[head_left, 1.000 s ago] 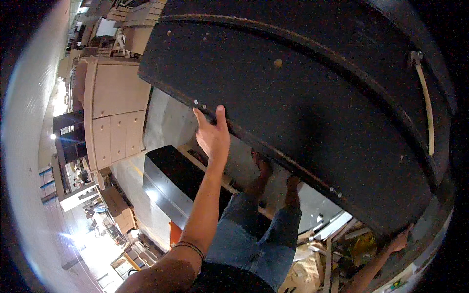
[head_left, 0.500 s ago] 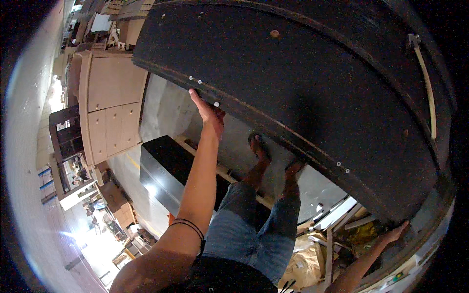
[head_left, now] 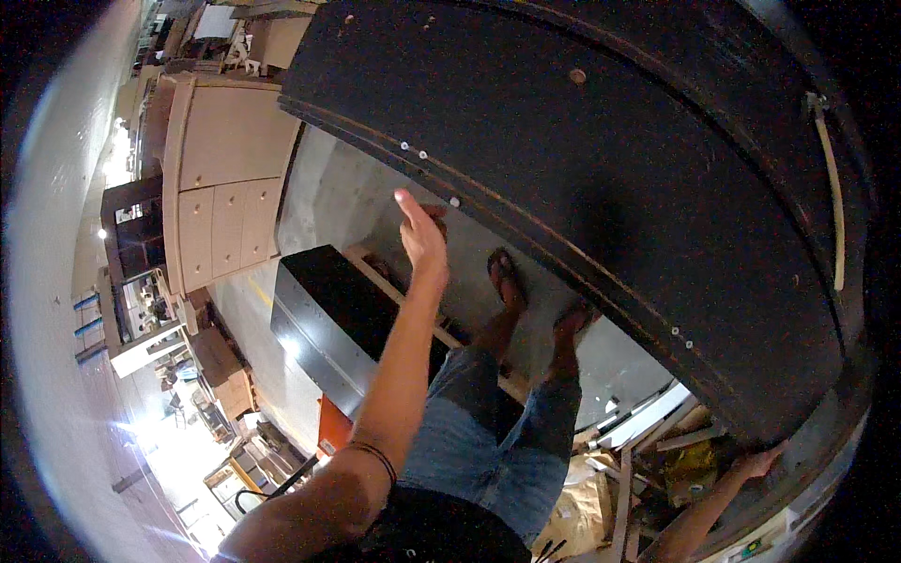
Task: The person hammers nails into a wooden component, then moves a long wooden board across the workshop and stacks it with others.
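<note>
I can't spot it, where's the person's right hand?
In the head view, low on the right: the right hand grips the lower end of the big black panel, above scrap wood.

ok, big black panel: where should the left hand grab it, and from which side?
Probably the lower long edge of the black panel, from underneath. The face is broad and flat with nothing to grip. The left hand is open just below that edge; the right hand is already at its far end.
</note>
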`<state>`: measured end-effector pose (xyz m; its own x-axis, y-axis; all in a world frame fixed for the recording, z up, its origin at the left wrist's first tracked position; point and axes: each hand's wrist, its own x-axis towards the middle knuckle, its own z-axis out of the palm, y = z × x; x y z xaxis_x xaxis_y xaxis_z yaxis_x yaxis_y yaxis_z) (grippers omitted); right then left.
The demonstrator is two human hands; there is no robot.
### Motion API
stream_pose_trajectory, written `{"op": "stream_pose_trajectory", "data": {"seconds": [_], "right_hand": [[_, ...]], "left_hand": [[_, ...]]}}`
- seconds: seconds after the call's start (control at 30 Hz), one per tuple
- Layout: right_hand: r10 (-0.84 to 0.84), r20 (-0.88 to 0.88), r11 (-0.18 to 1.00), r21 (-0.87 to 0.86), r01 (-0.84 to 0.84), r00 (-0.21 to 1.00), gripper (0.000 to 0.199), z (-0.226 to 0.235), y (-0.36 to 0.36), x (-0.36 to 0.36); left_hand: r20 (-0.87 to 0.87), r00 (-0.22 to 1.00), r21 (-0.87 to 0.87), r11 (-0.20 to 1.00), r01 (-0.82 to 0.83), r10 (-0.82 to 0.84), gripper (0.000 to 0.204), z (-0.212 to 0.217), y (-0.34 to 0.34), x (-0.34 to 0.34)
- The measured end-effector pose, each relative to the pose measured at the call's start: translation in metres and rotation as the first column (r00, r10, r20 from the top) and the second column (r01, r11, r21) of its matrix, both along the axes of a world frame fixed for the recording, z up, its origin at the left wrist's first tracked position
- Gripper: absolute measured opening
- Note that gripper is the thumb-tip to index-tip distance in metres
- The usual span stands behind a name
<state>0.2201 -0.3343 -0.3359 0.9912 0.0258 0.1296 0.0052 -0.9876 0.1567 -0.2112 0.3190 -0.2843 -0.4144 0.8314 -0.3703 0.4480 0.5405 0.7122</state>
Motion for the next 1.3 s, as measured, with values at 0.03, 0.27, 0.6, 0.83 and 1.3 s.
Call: {"op": "stream_pose_trajectory", "data": {"seconds": [0.03, 0.27, 0.6, 0.83, 1.3], "right_hand": [[-0.001, 0.007, 1.0, 0.011, 0.001, 1.0, 0.051, 0.0, 0.001, 0.001], [0.042, 0.034, 0.991, 0.123, -0.046, 0.999, 0.048, 0.004, -0.009, 0.003], [-0.059, -0.039, 0.998, -0.016, 0.059, 0.997, 0.049, -0.013, -0.025, 0.019], [-0.157, -0.078, 0.958, -0.254, 0.133, 0.984, 0.061, -0.027, -0.071, 0.049], [-0.596, -0.302, 0.393, 0.699, 0.598, 0.744, 0.066, 0.016, 0.082, 0.0]], "left_hand": [[-0.039, 0.998, -0.02, 0.999, 0.049, -0.05, 0.081, 0.008, -0.01, 0.0], [-0.378, 0.855, 0.151, 0.887, 0.436, -0.356, 0.067, 0.022, -0.017, 0.03], [-0.646, 0.665, 0.129, 0.805, 0.58, -0.375, 0.041, 0.02, -0.019, 0.03], [-0.304, 0.878, 0.259, 0.855, 0.45, -0.37, 0.04, 0.005, -0.018, 0.023], [-0.54, 0.797, 0.414, 0.739, 0.532, -0.271, 0.034, 0.023, 0.014, -0.005]]}}
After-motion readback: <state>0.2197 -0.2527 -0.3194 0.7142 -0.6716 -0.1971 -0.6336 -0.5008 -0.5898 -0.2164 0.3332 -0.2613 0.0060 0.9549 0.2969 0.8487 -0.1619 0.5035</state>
